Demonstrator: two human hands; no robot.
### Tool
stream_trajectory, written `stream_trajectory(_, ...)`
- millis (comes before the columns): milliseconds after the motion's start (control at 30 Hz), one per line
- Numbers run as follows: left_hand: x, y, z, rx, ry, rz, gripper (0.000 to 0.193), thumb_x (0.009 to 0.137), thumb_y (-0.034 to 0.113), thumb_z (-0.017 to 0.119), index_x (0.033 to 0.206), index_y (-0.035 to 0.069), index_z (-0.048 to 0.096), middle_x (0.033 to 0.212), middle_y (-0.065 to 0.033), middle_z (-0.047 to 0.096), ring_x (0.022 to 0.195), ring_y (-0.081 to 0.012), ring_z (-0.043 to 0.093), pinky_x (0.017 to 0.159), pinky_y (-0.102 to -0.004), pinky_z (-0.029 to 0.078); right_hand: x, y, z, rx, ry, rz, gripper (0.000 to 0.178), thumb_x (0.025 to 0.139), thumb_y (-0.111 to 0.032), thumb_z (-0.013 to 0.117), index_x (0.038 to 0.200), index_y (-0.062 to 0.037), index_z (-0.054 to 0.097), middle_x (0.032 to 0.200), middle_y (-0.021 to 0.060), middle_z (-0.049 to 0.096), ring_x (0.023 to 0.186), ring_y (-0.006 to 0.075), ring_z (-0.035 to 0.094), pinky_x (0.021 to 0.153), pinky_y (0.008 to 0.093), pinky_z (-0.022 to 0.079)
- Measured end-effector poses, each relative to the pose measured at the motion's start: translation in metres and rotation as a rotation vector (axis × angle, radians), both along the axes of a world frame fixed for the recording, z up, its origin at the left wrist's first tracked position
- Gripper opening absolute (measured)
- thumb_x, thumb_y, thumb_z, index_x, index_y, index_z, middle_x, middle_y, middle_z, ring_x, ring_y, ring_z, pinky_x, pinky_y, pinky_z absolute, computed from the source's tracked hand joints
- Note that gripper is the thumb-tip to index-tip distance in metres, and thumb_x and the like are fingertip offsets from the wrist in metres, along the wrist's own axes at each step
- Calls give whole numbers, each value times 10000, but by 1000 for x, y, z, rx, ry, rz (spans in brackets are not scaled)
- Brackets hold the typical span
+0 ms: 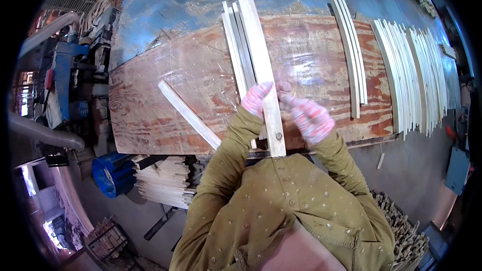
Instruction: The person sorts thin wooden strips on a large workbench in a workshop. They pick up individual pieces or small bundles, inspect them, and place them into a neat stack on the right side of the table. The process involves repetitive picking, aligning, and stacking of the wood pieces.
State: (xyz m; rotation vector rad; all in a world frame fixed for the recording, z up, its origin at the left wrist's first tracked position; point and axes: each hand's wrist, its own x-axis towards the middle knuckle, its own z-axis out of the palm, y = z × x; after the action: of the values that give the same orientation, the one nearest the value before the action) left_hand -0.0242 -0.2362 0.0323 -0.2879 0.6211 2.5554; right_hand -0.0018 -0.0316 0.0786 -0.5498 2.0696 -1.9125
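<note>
A long pale wooden strip (pixel 253 25) lies lengthwise before me, its near end at my shirt front and a dark round knot close to that end. My left hand (pixel 256 99), in a pink-and-white glove, grips the strip's left edge at about mid-length. At the right edge my right hand (pixel 311 117), gloved alike, has its fingers pinched together beside the wood. What they hold, if anything, is too small to make out. Just left of the strip, several narrower strips (pixel 232 45) lie side by side, partly hidden by it and by my left hand.
A short strip (pixel 186 110) lies slantwise at left on the plywood board (pixel 145 100). To the right are a few strips (pixel 350 50) and a wide row of more (pixel 401 80). Machinery (pixel 65 80), a blue drum (pixel 109 174) and stacked wood (pixel 163 180) stand at left.
</note>
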Motion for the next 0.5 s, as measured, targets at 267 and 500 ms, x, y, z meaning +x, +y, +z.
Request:
stream_trajectory(267, -15, -28, -6, 511, 163, -101, 625, 874, 423, 665, 1312, 40, 433, 1013, -86, 568, 806, -201, 604, 690, -334, 553, -4, 32, -16, 114, 29, -376, 346, 918, -43, 595, 1262, -12, 580, 1156, 116, 634, 1026, 167, 609, 889, 281, 494)
stream_trajectory(500, -6, 22, -25, 56, -43, 33, 667, 864, 545, 606, 1270, 31, 479, 1139, -183, 585, 997, -324, 603, 904, -459, 497, 8, -4, -9, -357, -434, -98, 559, 905, -129, 644, 1413, -75, 419, 1287, 75, 552, 1189, 172, 507, 1013, 290, 398)
